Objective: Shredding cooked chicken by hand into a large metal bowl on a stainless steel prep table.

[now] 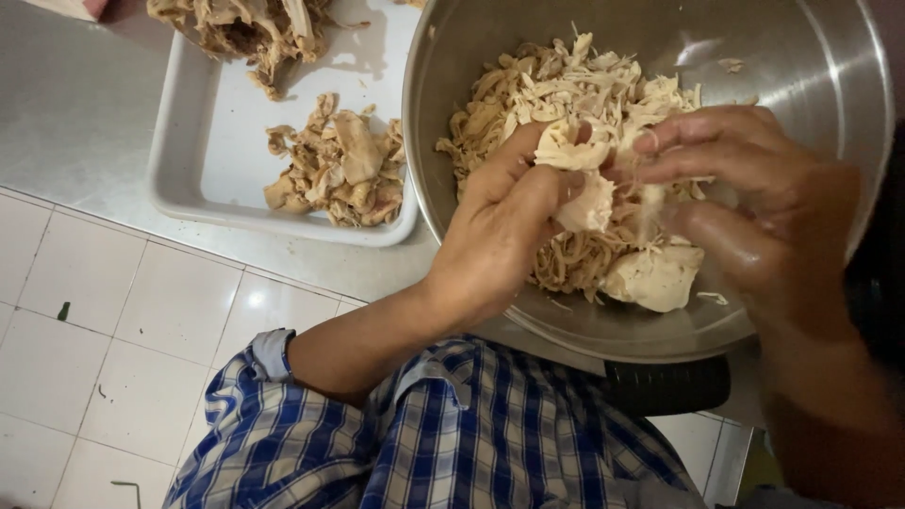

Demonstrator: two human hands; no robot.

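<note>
A big steel bowl [830,66] holds a heap of pale shredded chicken [566,90] and a larger whole piece [658,278]. Over the bowl my left hand [500,231] and my right hand [754,203] both grip one chunk of cooked chicken [586,188], with thin strands stretched between the fingers. My left forearm comes up from a rolled blue checked sleeve [273,358].
A white rectangular tray [203,141] left of the bowl carries chicken skin and bone scraps [339,170] and more scraps [250,28] at its far end. Both stand on a grey steel counter [66,104]. White floor tiles [113,349] lie below its edge.
</note>
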